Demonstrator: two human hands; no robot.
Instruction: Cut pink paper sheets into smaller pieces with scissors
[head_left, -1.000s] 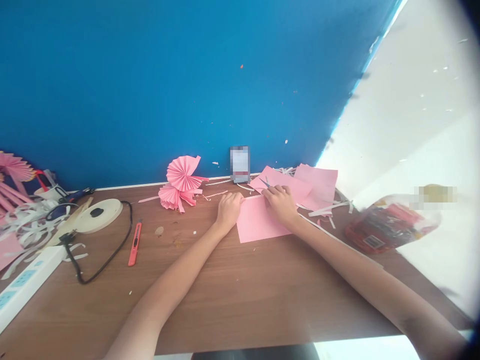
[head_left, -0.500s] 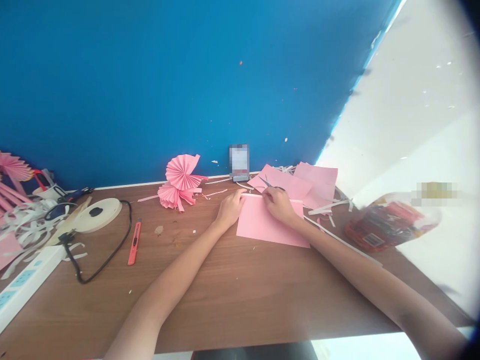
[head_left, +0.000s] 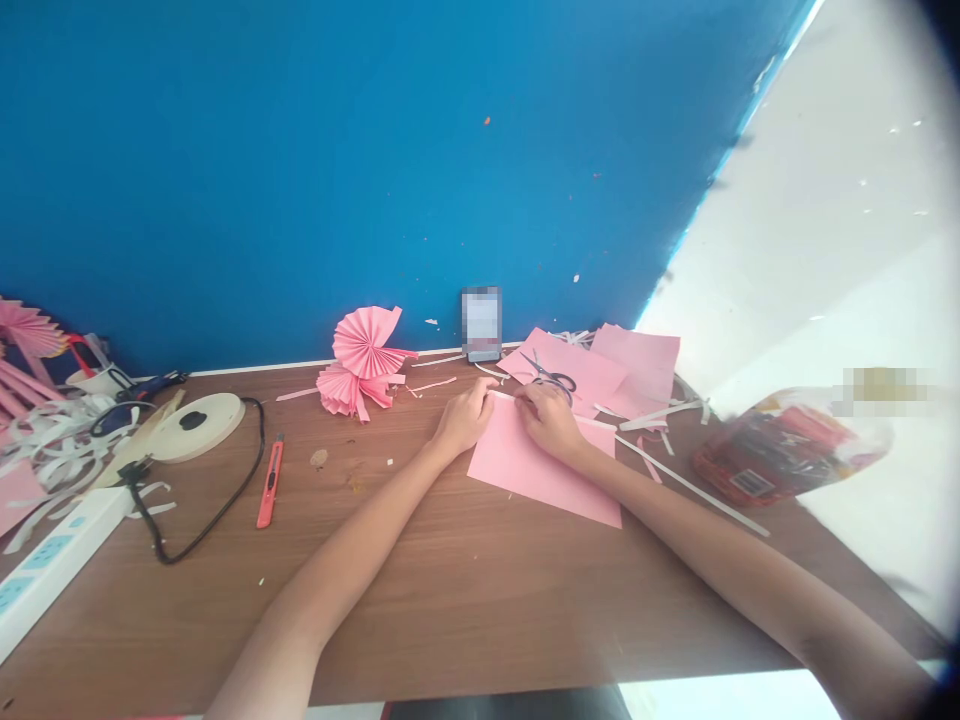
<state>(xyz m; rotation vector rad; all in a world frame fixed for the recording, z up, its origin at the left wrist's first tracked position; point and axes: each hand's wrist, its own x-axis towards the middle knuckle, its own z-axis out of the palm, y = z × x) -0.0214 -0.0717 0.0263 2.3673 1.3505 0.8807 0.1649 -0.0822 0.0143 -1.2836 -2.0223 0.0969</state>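
A pink sheet of paper [head_left: 536,475] lies tilted on the brown table, with a white strip along its far edge. My left hand [head_left: 465,415] is closed on the sheet's far left corner, thumb and fingers together. Close beside it, my right hand [head_left: 551,420] is closed at the same far edge, fingers bent over the strip; its fingertips are partly hidden. Just beyond the right hand, scissors [head_left: 555,378] rest on more pink sheets [head_left: 637,365].
Pink pleated paper fans [head_left: 367,345] and a phone-like device [head_left: 481,325] stand by the blue wall. To the left are a red utility knife [head_left: 271,480], a tape roll [head_left: 217,432], a black cord and a power strip [head_left: 64,560]. A plastic bag [head_left: 780,445] sits right.
The sheet has turned clockwise, its right side coming nearer to me. My right hand has slid slightly left and nearer along the far edge, uncovering the scissors. The left hand stays at its corner.
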